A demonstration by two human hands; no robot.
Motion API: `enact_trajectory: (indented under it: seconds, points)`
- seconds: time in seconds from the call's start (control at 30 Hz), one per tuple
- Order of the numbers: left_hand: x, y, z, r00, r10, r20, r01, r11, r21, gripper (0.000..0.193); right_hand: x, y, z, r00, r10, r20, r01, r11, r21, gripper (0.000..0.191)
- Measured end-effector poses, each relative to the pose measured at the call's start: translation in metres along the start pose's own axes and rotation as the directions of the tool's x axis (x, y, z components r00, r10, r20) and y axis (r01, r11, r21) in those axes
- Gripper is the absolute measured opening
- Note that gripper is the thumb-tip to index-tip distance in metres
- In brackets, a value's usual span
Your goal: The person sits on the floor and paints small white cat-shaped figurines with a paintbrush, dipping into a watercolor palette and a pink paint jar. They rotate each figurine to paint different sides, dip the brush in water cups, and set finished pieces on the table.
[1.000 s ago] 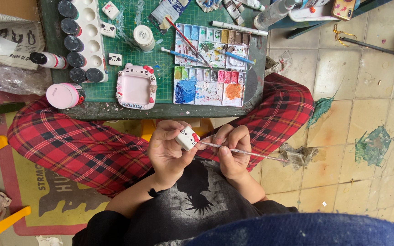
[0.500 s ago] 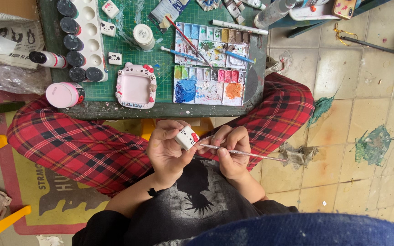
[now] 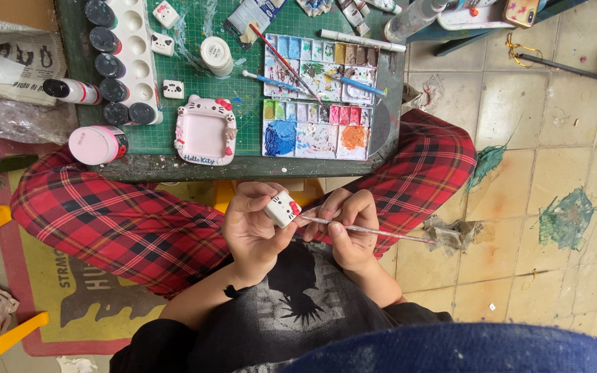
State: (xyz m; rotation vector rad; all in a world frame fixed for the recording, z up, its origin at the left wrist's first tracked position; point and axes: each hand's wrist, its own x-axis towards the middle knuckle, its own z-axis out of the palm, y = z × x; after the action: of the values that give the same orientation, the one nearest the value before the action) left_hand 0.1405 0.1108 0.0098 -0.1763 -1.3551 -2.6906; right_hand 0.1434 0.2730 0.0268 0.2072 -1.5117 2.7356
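Note:
My left hand (image 3: 253, 228) grips a small white cat-face figurine (image 3: 282, 208) with a red bow, held over my lap. My right hand (image 3: 349, 231) pinches a thin clear-handled paintbrush (image 3: 374, 231); its tip touches the figurine's right side and its handle points right. Both hands sit close together above my red plaid trousers (image 3: 126, 228), just below the near edge of the low green table (image 3: 195, 166).
On the table lie a paint palette (image 3: 316, 100) with brushes across it, a pink cat-shaped tray (image 3: 205, 131), a white well palette with dark paint jars (image 3: 122, 62), a pink jar (image 3: 97, 145), and small white figurines. Paint-stained tiles lie to the right, newspaper to the left.

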Motion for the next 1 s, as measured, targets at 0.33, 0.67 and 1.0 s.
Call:
enact_trajectory:
  seconds: [0.33,0.67,1.0]
  points:
    - [-0.0005,-0.0009,-0.0008,1.000,0.004,0.008,-0.004,1.000,-0.001,0.052,-0.0022,-0.0012,-0.0012,0.999,0.040,-0.010,-0.039,0.997,0.068,0.023]
    - [-0.0009,-0.0011,-0.0013,1.000,-0.007,0.006,0.007,1.000,-0.022,0.051,-0.0034,0.0002,-0.0019,1.000,0.024,-0.002,-0.024,0.991,0.131,0.024]
    - [-0.0006,-0.0007,-0.0018,1.000,0.005,0.004,-0.005,1.000,-0.015,0.051,-0.0030,-0.0015,-0.0025,0.999,0.046,0.018,-0.046,0.998,0.041,0.024]
